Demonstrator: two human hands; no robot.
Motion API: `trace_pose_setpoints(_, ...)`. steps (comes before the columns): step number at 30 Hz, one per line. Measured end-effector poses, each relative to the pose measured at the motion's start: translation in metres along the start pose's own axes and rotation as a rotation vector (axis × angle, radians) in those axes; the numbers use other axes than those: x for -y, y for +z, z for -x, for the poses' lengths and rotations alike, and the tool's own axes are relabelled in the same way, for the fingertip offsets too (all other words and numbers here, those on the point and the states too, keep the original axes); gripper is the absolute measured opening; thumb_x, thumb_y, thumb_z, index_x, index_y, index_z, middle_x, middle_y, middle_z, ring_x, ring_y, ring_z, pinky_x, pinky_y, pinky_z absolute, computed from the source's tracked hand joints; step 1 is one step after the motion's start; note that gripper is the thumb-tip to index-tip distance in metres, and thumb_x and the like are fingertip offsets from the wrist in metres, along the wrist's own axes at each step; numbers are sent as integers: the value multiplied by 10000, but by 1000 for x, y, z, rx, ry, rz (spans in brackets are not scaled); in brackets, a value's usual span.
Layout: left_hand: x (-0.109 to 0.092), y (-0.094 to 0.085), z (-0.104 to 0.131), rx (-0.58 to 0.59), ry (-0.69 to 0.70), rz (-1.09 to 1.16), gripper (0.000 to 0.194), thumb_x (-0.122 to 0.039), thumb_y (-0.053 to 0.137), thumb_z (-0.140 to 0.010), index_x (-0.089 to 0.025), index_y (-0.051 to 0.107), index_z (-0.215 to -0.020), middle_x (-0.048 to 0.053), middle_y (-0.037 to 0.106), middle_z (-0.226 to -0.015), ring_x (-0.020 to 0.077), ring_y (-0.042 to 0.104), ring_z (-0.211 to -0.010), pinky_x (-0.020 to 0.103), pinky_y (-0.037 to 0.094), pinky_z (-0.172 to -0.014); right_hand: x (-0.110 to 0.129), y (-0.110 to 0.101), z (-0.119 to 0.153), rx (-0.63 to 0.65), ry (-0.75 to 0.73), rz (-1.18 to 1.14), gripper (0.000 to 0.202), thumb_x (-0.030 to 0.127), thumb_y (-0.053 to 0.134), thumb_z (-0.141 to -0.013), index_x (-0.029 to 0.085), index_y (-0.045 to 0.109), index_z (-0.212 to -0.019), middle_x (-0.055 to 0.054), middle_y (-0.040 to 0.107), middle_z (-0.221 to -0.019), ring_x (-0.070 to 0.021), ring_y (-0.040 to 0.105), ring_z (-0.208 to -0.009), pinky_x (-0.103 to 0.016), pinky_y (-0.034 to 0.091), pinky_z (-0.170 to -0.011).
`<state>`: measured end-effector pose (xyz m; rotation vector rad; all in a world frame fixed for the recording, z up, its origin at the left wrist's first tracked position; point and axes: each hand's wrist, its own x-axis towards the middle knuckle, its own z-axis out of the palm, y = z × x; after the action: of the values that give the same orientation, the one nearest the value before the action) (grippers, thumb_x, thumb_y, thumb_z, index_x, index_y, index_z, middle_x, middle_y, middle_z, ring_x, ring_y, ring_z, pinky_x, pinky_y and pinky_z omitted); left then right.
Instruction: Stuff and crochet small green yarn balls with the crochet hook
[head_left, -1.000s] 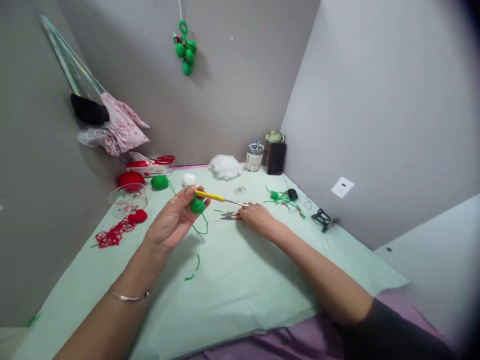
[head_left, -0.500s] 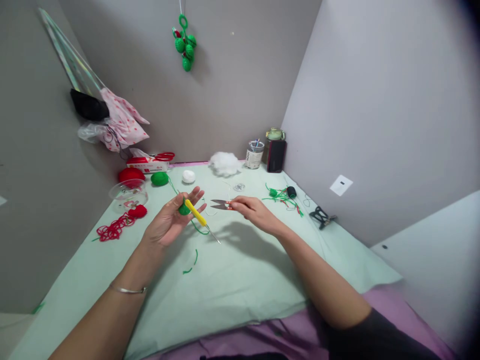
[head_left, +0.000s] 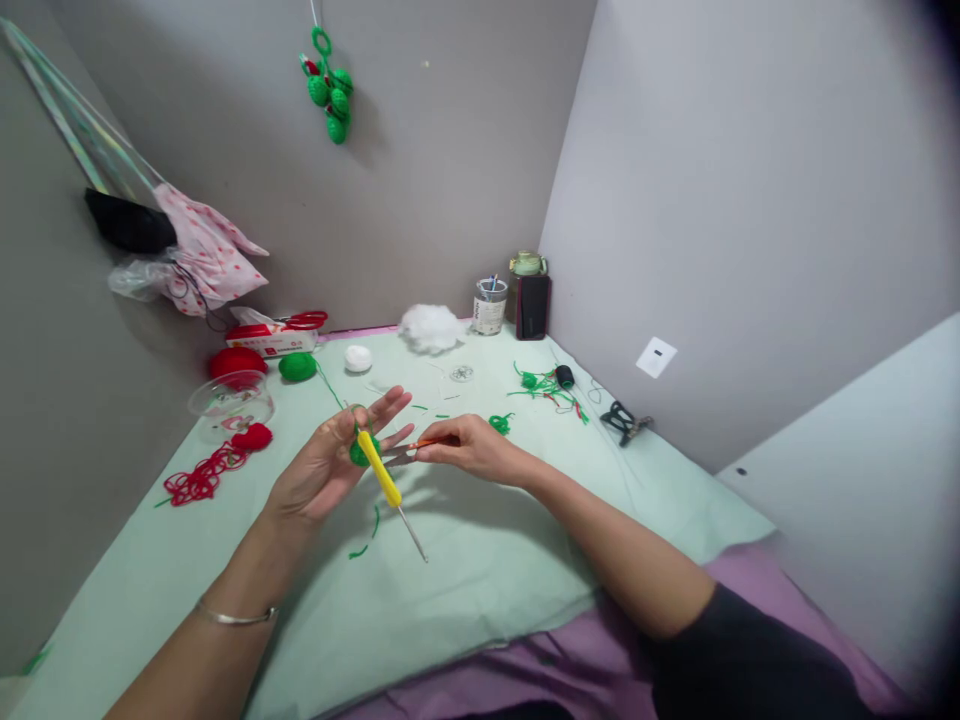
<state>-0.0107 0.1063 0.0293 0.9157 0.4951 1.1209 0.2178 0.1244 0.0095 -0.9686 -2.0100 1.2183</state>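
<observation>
The pale green cloth work surface (head_left: 450, 610) carries, left to right: tangled red yarn (head_left: 196, 484), an oval green yarn ball (head_left: 298, 367), a small white ball (head_left: 358, 359), fluffy white fibre (head_left: 431, 329) and a black spool (head_left: 564, 377). Short green yarn pieces (head_left: 358, 551) lie nearer the front edge.

Small round green ball (head_left: 357, 456) behind slanting yellow-handled hook (head_left: 382, 473), parted-bladed scissors (head_left: 401, 460) near both.

A slim, silver-toned bangle (head_left: 236, 618) circles the wrist above the bare left hand (head_left: 319, 470). A plain black sleeve (head_left: 750, 650) ends near the right elbow; the right hand (head_left: 474, 450) is bare.
</observation>
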Motion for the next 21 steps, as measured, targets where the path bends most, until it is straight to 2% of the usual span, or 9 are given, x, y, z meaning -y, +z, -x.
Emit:
trace_pose_setpoints(5, 1, 1, -2, -89, -17, 28, 244, -383, 877, -776, -201, 727, -713, 70, 717, -1342, 350, 392, -1521, 582, 360, -1218, 7, 3, 4, 131, -10, 10, 394, 530, 700, -891, 166, 807, -999, 28, 592, -670, -104, 375, -613, -253, 292, -577)
trace_pose_setpoints(12, 9, 8, -4, -153, -65, 34, 211, -338, 883, -755, -191, 740, -707, 92, 752, -1279, 326, 485, -1459, 513, 368, -1213, 9, 8, 3, 169, 6, 17, 402, 535, 673, -906, 152, 792, -932, 19, 612, -691, -113, 426, -639, -252, 346, -603)
trace_pose_setpoints(21, 21, 7, -5, -131, -111, 40, 225, -342, 884, -749, -179, 741, -689, 104, 763, -1248, 314, 487, -1452, 487, 384, -1209, 10, 4, 5, 223, -10, 103, 409, 538, 646, -922, 158, 798, -900, 1, 637, -688, -130, 464, -645, -248, 365, -602)
